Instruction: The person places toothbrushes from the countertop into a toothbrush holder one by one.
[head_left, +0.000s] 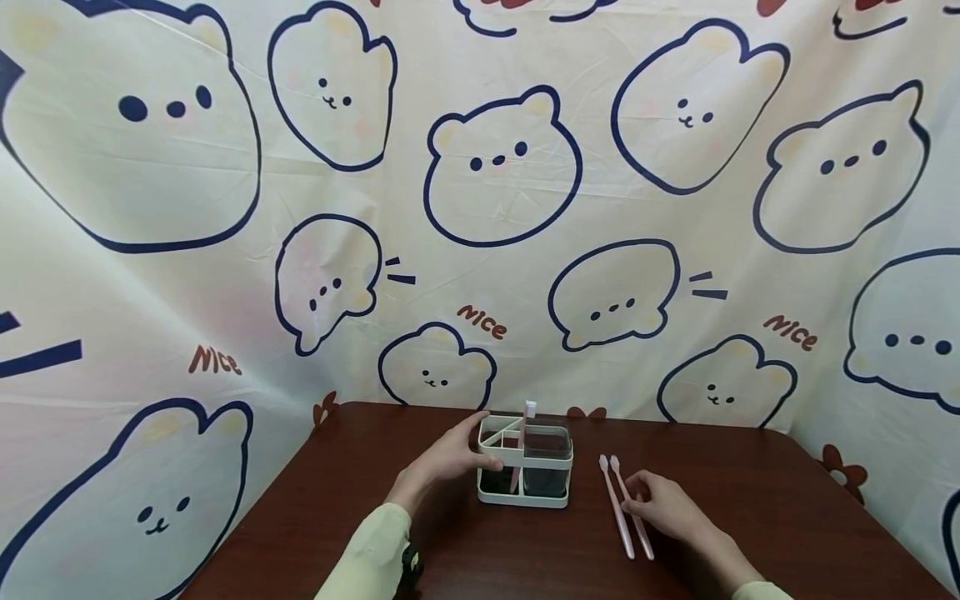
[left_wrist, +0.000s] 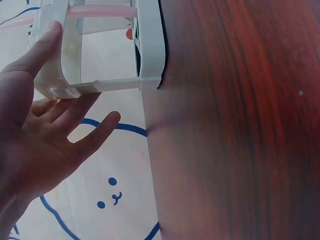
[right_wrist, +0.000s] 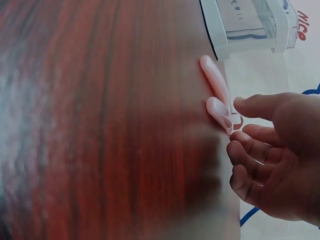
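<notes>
My left hand [head_left: 442,460] grips the left side of a white toothbrush holder [head_left: 522,501], the thumb in front and fingers behind its upper rim. The holder stands upright on the table. One pink toothbrush [head_left: 530,410] stands in it, head up, beside a clear dark-tinted cup [head_left: 546,481]. To the right, two pink toothbrushes lie side by side: the left toothbrush [head_left: 621,525] and the right toothbrush [head_left: 641,532], heads pointing away. Around the right one, my right hand [head_left: 667,504] has its thumb and bent fingers apart in the right wrist view, with a gap between them.
A dark reddish-brown wooden table [head_left: 315,525] carries everything. Right behind its far edge hangs a cream cloth [head_left: 510,275] printed with blue-outlined bear faces, which also covers both sides. A dark band [head_left: 411,567] sits at my left wrist.
</notes>
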